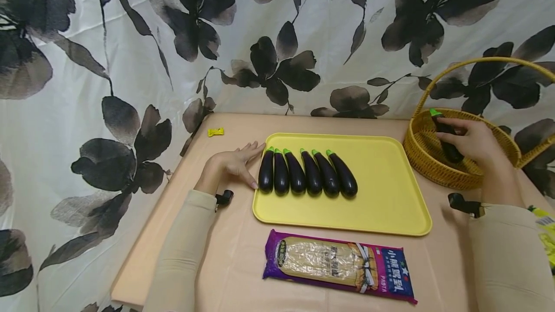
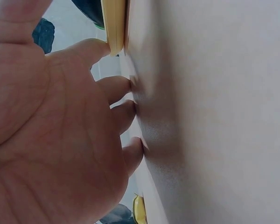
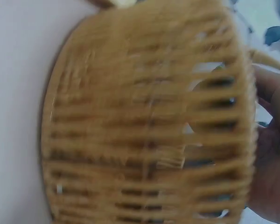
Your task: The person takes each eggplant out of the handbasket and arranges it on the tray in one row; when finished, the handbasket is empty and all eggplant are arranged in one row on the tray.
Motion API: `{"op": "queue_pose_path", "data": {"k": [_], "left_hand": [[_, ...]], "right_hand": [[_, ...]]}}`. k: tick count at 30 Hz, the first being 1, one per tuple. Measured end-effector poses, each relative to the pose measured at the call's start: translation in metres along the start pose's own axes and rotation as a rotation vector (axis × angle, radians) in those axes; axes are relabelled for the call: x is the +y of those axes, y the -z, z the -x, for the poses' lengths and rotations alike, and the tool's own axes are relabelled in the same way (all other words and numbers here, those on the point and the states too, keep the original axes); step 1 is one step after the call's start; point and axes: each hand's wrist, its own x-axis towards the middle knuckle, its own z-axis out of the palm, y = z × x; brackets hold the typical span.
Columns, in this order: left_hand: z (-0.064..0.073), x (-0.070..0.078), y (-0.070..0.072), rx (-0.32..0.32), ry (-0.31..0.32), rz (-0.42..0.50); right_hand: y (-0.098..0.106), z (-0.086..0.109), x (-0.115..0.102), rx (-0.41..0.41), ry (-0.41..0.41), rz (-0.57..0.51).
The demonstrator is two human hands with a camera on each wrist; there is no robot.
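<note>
My right hand [image 1: 470, 141] grips a dark eggplant [image 1: 451, 150] with a green tip, just inside the wicker basket [image 1: 427, 158]. Through the weave in the right wrist view, the basket wall [image 3: 144, 116] partly hides that eggplant and the hand [image 3: 270, 149]. My left hand [image 1: 230, 165] rests at the left edge of the yellow tray [image 1: 386, 196], its fingers extended. In the left wrist view the fingers of the left hand [image 2: 60, 102] touch the table and the tray's rim [image 2: 113, 28]. Several eggplants [image 1: 313, 177] lie side by side on the tray.
A purple pack of pasta [image 1: 334, 264] lies in front of the tray. At the back left sits a small yellow wrapped piece [image 1: 215, 132]. A yellow-green package [image 1: 544, 227] shows at the right edge. Behind the table hangs a floral curtain [image 1: 243, 23].
</note>
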Motion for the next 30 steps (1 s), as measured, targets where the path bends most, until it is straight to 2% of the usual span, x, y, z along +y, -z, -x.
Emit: {"op": "queue_pose_path", "data": {"k": [4, 9, 14, 22, 30], "left_hand": [[0.000, 0.001, 0.000, 0.002, 0.001, -0.008], [-0.001, 0.002, 0.000, 0.004, -0.005, -0.005], [-0.003, 0.001, 0.000, 0.005, 0.002, -0.002], [-0.002, 0.002, -0.001, 0.013, 0.020, 0.007], [0.000, 0.004, 0.000, 0.011, 0.017, 0.011]], "right_hand": [[-0.005, 0.009, -0.016, 0.055, 0.004, -0.071], [-0.010, 0.017, -0.033, 0.113, 0.031, -0.108], [-0.015, 0.021, -0.048, 0.132, 0.120, -0.135], [-0.026, 0.018, -0.066, 0.050, 0.230, -0.157], [-0.040, 0.020, -0.080, -0.037, 0.272, -0.213]]}}
